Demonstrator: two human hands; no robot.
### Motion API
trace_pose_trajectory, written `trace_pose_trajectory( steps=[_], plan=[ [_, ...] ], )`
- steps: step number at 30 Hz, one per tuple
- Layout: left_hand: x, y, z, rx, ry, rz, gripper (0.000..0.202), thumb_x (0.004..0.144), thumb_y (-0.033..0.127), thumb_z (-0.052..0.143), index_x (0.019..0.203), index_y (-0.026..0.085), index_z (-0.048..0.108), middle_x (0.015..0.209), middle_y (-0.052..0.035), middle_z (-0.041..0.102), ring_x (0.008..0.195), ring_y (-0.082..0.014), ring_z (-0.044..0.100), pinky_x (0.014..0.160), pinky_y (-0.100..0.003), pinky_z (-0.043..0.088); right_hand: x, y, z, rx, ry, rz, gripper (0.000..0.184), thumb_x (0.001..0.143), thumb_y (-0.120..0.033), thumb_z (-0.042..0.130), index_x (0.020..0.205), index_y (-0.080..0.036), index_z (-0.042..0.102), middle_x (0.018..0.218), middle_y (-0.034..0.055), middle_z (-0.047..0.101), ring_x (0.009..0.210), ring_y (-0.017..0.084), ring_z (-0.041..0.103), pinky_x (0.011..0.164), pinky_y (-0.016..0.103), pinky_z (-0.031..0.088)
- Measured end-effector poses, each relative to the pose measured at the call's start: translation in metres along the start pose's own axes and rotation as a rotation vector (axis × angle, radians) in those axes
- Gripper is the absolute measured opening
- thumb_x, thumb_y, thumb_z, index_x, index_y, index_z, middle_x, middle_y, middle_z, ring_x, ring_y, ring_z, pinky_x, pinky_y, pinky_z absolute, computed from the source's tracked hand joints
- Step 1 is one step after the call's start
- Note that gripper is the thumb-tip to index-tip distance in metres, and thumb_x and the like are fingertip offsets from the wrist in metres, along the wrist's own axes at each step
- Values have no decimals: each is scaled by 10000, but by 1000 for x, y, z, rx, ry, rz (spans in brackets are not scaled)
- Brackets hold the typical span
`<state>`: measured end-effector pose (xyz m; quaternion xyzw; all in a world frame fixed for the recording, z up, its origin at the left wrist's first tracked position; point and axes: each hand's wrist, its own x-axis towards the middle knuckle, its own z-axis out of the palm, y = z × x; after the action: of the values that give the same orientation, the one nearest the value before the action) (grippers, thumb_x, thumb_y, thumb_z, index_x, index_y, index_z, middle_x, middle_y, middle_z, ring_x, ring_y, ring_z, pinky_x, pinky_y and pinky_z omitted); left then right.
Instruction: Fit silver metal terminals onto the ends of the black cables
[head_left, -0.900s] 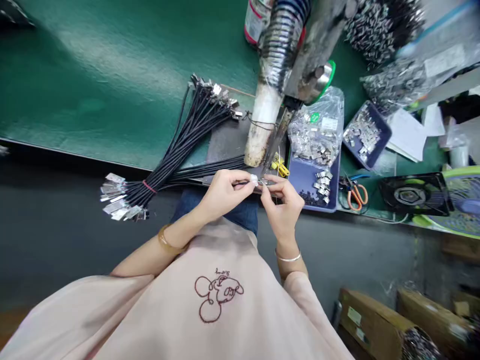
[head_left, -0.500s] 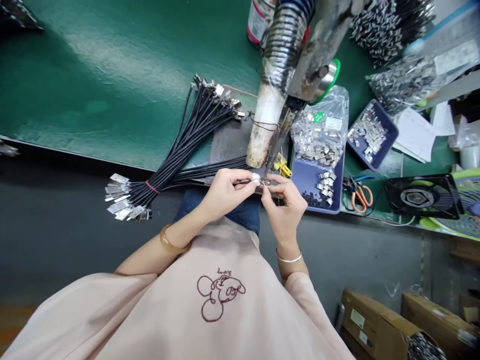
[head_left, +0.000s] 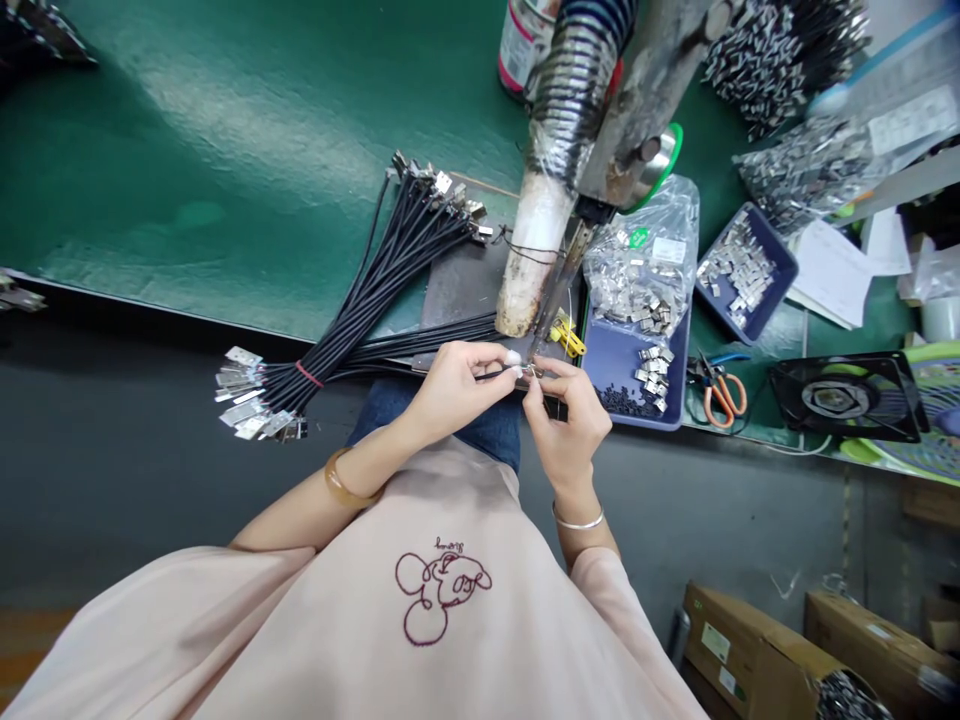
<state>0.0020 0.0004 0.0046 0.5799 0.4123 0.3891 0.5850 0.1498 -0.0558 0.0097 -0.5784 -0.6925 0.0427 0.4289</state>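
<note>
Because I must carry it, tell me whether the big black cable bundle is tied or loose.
Tied: a red band wraps the black cable bundle near its lower-left metal connectors.

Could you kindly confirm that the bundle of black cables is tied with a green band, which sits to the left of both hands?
Not quite: the band around the bundle of black cables is red, not green, as the head view shows. It does sit to the left of both the left hand and the right hand.
</note>
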Motion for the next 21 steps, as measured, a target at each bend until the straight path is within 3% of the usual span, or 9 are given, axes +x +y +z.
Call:
trace_pose_trajectory(
  steps=[3,8,10,14,21],
  plan=[
    [-2,-1,2,-97,35,-15,54,789,179,654,784,126,653,693,2,660,628,-96,619,632,-191,501,-2,-3,2,-8,23,14,145,863,-92,629,841,-228,583,987,39,741,930,150,720,754,275,602],
    [-5,1,1,-212,-32,-39,67,811,188,644,824,123,643,773,-26,698,743,-124,701,733,-204,555,-1,-4,0,299,-77,345,88,892,-203,638,809,-218,611,951,20,718,843,134,731,695,258,634],
    [-7,2,1,-203,-47,-43,73,821,186,635,844,119,654,800,-34,706,768,-128,707,752,-205,558,0,-3,-2,350,-93,407,89,892,-238,643,810,-214,619,958,22,716,849,139,733,713,270,643],
    [-9,0,4,-163,-22,-41,85,837,186,623,878,129,668,854,-39,727,824,-143,716,751,-202,559,1,-1,-2,291,-77,359,75,895,-247,638,824,-223,630,965,21,721,840,137,725,727,281,644],
    [-7,0,5,-69,58,-10,111,831,208,632,885,129,689,827,-34,715,753,-128,674,650,-177,524,8,0,2,108,-11,123,87,880,-174,643,809,-225,641,926,14,734,851,141,702,689,266,593]
  ],
)
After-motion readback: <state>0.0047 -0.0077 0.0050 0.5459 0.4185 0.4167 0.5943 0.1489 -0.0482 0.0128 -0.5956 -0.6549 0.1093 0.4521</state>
